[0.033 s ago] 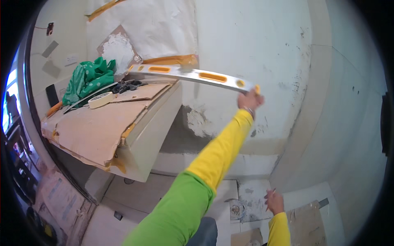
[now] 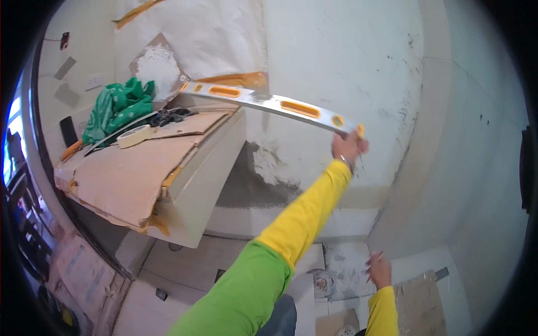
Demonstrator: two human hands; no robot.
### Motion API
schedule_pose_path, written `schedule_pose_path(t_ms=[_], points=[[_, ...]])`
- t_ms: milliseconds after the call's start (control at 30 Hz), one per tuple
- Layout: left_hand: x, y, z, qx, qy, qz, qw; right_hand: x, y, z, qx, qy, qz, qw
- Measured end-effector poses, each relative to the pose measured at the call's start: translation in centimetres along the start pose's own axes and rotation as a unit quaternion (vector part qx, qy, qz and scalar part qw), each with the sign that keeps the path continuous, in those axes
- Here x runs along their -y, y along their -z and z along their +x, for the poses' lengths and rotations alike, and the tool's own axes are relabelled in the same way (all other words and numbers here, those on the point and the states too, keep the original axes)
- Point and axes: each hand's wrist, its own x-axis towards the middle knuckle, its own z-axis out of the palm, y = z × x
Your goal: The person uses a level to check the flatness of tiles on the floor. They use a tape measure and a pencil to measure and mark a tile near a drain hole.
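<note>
My left hand [image 2: 346, 147] grips the right end of a long silver spirit level [image 2: 263, 102] with orange-yellow windows. The level lies across the pale wall, tilted so that its left end is higher. That far end is near a board [image 2: 159, 67] smeared with white paste. Down at the lower right, my right hand [image 2: 380, 270] has its fingers closed round a thin pencil-like stick [image 2: 369, 278], too small to make out exactly. Both sleeves are yellow toward the wrist, and the left one turns green higher up.
A cardboard-covered counter [image 2: 120, 176] juts out at left. On it are a green dotted cloth [image 2: 115, 112], a masking tape roll [image 2: 134, 136] and a dark crumpled item [image 2: 171, 116]. Rough grey mortar [image 2: 255, 185] marks the lower wall. A round floor drain [image 2: 323, 284] and cardboard [image 2: 420, 305] are below.
The level and my left hand have shifted to the right, and the level's right end sits slightly lower. My right hand has moved up and a little to the right.
</note>
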Motion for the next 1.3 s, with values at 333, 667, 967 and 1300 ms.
schedule_pose_path(t_ms=[333, 667, 967, 1300], points=[[22.4, 16.1, -35.9, 0.155, 0.298, 0.255, 0.907, -0.6, 7.4, 3.8, -0.154, -0.059, 0.129, 0.978], [22.1, 21.9, -47.7, 0.201, 0.401, 0.454, 0.770, 0.7, 0.6, 3.3, 0.213, -0.123, 0.218, 0.944], [22.1, 23.2, -47.8, 0.198, 0.378, 0.565, 0.706, 1.8, -4.2, 3.0, 0.188, -0.081, -0.031, 0.978], [21.9, 23.1, -40.1, 0.040, 0.484, 0.051, 0.873, -0.7, -6.7, 1.0, 0.305, -0.186, 0.046, 0.933]])
